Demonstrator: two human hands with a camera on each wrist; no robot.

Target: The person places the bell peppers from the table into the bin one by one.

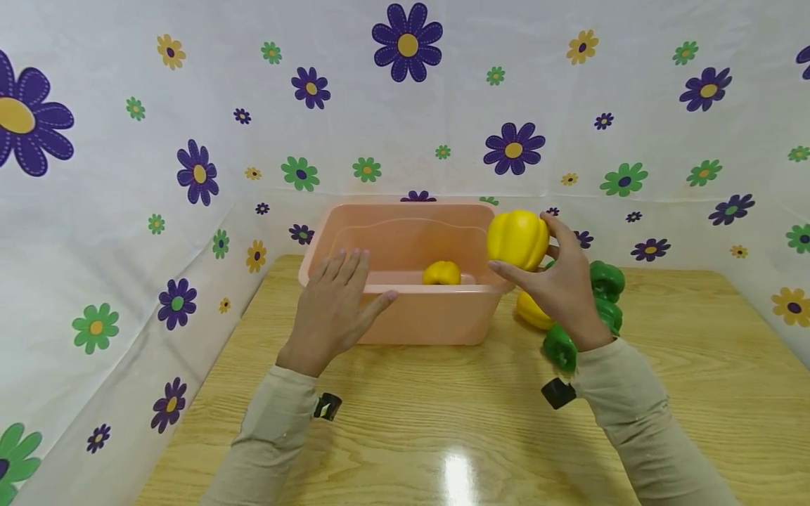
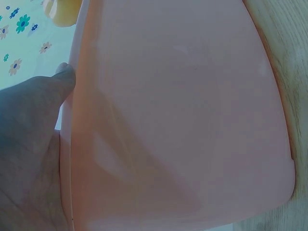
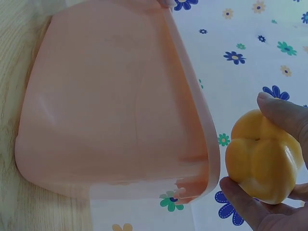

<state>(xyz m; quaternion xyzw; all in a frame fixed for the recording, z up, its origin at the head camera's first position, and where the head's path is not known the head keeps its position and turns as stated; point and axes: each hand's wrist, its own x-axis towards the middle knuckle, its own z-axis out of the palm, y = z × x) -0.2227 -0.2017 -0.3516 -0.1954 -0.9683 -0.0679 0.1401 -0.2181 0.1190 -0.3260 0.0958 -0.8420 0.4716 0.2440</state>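
Observation:
My right hand (image 1: 560, 281) grips a yellow bell pepper (image 1: 517, 239) above the right rim of a pink plastic tub (image 1: 424, 316). In the right wrist view, thumb and fingers hold that pepper (image 3: 262, 156) from its sides, just outside the tub wall (image 3: 110, 96). Inside the tub lies another yellow bell pepper (image 1: 441, 273), partly hidden by the front wall. My left hand (image 1: 332, 306), fingers straight, lies over the tub's front left rim. The left wrist view has its thumb (image 2: 65, 79) right at the rim.
Right of the tub, a yellow bell pepper (image 1: 533, 311) and several green bell peppers (image 1: 607, 281) sit on the wooden table (image 1: 405, 422), partly hidden by my right hand and wrist. A white flower-patterned cloth (image 1: 405, 140) hangs behind and at the left.

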